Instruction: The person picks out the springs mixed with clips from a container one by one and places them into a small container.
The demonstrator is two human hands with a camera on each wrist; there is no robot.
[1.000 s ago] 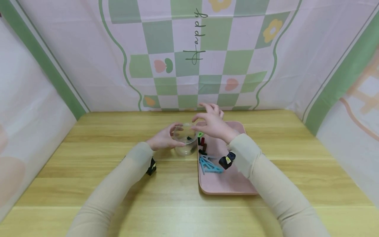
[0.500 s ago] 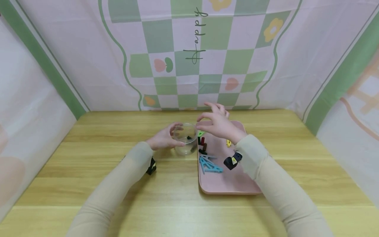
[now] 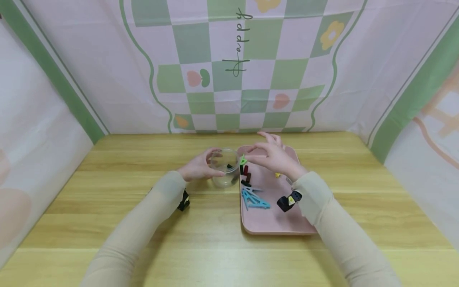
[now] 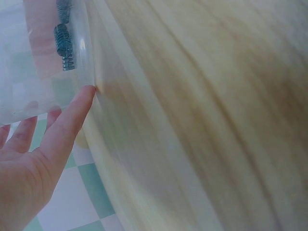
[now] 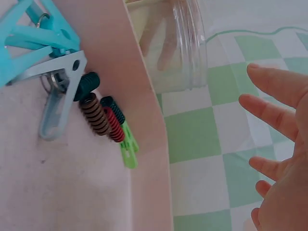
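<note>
My left hand (image 3: 201,165) grips a clear plastic jar (image 3: 225,181), thumb and fingers around its side. A dark ribbed coil (image 3: 230,166) shows inside the jar; teal coils (image 4: 63,41) appear through its wall in the left wrist view. Over the far part of the pink tray (image 3: 276,227), my right hand (image 3: 274,157) hovers with fingers spread and holding nothing. Along the tray's left side lie a brown coil (image 5: 95,114), a red coil (image 5: 114,124), dark teal coils (image 5: 87,85), a green clothespin (image 5: 129,147), a grey clothespin (image 5: 60,96) and blue clothespins (image 3: 256,203).
Something yellow (image 3: 277,175) lies in the tray, partly hidden by my right hand. The jar stands beside the tray's left rim on the wooden table (image 3: 172,247). A checkered cloth (image 3: 226,75) hangs behind the table.
My right hand has moved right and slightly nearer, away from the jar's mouth and over the tray. More of the green clothespin shows. The left hand and jar stay put.
</note>
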